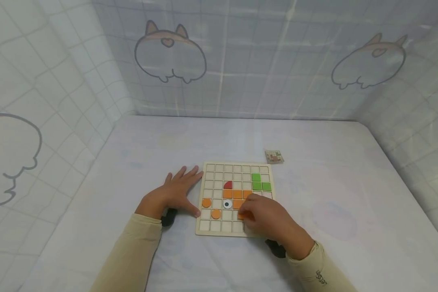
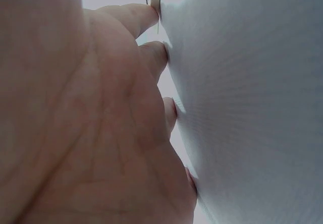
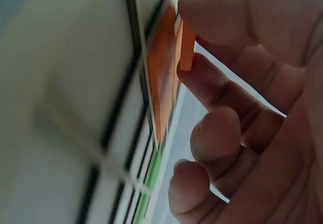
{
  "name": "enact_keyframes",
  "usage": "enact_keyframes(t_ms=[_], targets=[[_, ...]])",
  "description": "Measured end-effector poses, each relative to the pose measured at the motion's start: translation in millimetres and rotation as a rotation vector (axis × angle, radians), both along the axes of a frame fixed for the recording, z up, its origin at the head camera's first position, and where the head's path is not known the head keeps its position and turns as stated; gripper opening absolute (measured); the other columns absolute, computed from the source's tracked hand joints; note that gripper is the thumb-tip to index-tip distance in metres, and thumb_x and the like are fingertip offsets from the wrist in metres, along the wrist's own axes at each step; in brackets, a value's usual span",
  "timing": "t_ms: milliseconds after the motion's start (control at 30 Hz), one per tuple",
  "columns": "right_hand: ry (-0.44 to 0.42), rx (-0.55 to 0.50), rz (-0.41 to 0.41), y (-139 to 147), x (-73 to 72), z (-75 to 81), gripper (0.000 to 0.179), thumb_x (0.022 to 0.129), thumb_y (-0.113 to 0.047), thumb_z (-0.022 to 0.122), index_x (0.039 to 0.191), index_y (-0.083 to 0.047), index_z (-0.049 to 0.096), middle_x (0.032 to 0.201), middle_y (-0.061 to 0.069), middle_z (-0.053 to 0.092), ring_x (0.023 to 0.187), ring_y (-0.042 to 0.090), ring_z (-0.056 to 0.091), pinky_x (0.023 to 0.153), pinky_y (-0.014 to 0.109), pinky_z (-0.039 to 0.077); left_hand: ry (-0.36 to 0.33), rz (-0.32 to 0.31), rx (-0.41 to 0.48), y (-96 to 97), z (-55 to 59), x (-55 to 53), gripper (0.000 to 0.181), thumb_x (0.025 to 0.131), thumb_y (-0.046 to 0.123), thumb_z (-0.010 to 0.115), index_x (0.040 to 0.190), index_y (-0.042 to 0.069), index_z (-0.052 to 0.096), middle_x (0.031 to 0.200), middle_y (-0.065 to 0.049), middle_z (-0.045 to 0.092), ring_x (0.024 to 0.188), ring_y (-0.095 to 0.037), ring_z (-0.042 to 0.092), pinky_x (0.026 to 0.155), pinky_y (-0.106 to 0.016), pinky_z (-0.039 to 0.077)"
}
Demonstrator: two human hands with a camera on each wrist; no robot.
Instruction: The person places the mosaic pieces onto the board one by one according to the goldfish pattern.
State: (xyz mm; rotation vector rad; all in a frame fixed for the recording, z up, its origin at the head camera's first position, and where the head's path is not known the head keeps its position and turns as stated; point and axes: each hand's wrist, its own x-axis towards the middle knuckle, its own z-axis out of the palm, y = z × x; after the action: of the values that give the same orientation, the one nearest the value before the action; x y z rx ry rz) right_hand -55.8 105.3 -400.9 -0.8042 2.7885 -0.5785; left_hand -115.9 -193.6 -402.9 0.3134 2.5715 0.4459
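A pale gridded board (image 1: 209,226) lies on the table before me. My left hand (image 1: 176,191) is spread flat by its left side, thumb and a fingertip at the edge; in the left wrist view its palm (image 2: 111,118) fills much of the picture. Over the board's lower right, my right hand (image 1: 268,217) pinches an orange tile (image 3: 187,47) between thumb and finger. Set in the grid are orange square tiles (image 1: 237,194), a red quarter-round tile (image 1: 228,185), a round eye tile (image 1: 227,204), two orange discs (image 1: 216,213) and green squares (image 1: 256,186). The right hand hides some cells.
A small card or packet (image 1: 274,156) with a miniature coloured grid lies just beyond the board's far right corner. White cloth (image 1: 314,162) covers the table. Grid-patterned curtains (image 1: 248,61) with animal drawings surround its back and sides.
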Motion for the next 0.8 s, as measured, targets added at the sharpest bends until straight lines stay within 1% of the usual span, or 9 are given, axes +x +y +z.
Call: enact_keyframes(t_ms=[133, 367, 433, 500, 567, 667, 733, 800], targets=[[0.039, 0.007, 0.045, -7.6, 1.1, -3.2, 0.007, 0.091, -0.021, 0.075, 0.095, -0.023, 0.08, 0.094, -0.014, 0.063, 0.086, 0.004, 0.059, 0.08, 0.027, 0.054, 0.0, -0.007, -0.004, 0.2, -0.9, -0.2, 0.133, 0.059, 0.06, 0.092, 0.164, 0.026, 0.018, 0.173, 0.0, 0.006, 0.159, -0.034, -0.008, 0.122, -0.067, -0.007], [0.041, -0.037, 0.092, -8.7, 1.9, -5.9, 0.01, 0.091, -0.024, 0.077, 0.1, -0.024, 0.082, 0.093, -0.013, 0.061, 0.084, 0.004, 0.056, 0.075, 0.023, 0.052, 0.003, 0.006, -0.013, 1.6, -2.2, -1.3, 0.133, 0.059, 0.059, 0.093, 0.164, 0.025, 0.019, 0.173, -0.001, 0.007, 0.159, -0.035, -0.008, 0.122, -0.069, -0.007], [0.033, -0.043, 0.108, -4.9, 2.2, -6.6, 0.014, 0.092, -0.023, 0.077, 0.105, -0.025, 0.082, 0.097, -0.014, 0.063, 0.086, 0.004, 0.057, 0.076, 0.022, 0.053, 0.004, 0.005, -0.019, 1.8, -2.4, -1.4, 0.133, 0.059, 0.059, 0.092, 0.164, 0.025, 0.019, 0.173, -0.001, 0.007, 0.159, -0.035, -0.008, 0.121, -0.069, -0.006], [0.03, -0.054, 0.111, 1.6, 1.0, -5.9, 0.018, 0.092, -0.019, 0.075, 0.109, -0.025, 0.081, 0.103, -0.013, 0.066, 0.092, 0.005, 0.06, 0.082, 0.025, 0.055, 0.003, 0.006, -0.02, 1.9, -2.5, -1.6, 0.133, 0.059, 0.059, 0.093, 0.164, 0.025, 0.019, 0.173, -0.001, 0.007, 0.159, -0.035, -0.008, 0.121, -0.069, -0.007], [0.015, -0.07, 0.077, 11.5, -1.0, -2.6, 0.023, 0.092, -0.012, 0.074, 0.113, -0.022, 0.079, 0.109, -0.01, 0.068, 0.1, 0.008, 0.063, 0.089, 0.029, 0.056, 0.003, 0.005, -0.02, 1.8, -2.3, -2.0, 0.133, 0.059, 0.058, 0.093, 0.164, 0.025, 0.019, 0.173, -0.001, 0.007, 0.159, -0.035, -0.008, 0.122, -0.068, -0.007], [-0.026, -0.069, -0.042, 30.8, -4.5, 5.2, 0.029, 0.091, -0.005, 0.072, 0.117, -0.018, 0.077, 0.117, -0.004, 0.068, 0.111, 0.017, 0.064, 0.096, 0.04, 0.056, 0.002, 0.003, -0.018, 2.0, -2.4, -2.3, 0.133, 0.059, 0.059, 0.093, 0.164, 0.026, 0.018, 0.173, -0.001, 0.006, 0.159, -0.035, -0.008, 0.122, -0.068, -0.007], [-0.077, -0.049, -0.127, 44.6, -5.8, 9.7, 0.031, 0.091, -0.004, 0.071, 0.12, -0.014, 0.075, 0.121, 0.0, 0.067, 0.115, 0.022, 0.064, 0.097, 0.044, 0.055, 0.001, -0.001, -0.019, 2.0, -2.2, -2.7, 0.133, 0.059, 0.06, 0.092, 0.164, 0.026, 0.018, 0.173, 0.0, 0.005, 0.159, -0.035, -0.009, 0.122, -0.068, -0.007], [-0.14, -0.009, -0.194, 56.4, -6.2, 11.7, 0.03, 0.093, -0.008, 0.069, 0.122, -0.013, 0.073, 0.124, 0.002, 0.065, 0.11, 0.022, 0.063, 0.095, 0.045, 0.054, 0.005, -0.006, -0.023, 1.5, -1.9, -3.4, 0.133, 0.06, 0.06, 0.092, 0.164, 0.025, 0.018, 0.173, -0.001, 0.005, 0.159, -0.036, -0.008, 0.121, -0.069, -0.007]])
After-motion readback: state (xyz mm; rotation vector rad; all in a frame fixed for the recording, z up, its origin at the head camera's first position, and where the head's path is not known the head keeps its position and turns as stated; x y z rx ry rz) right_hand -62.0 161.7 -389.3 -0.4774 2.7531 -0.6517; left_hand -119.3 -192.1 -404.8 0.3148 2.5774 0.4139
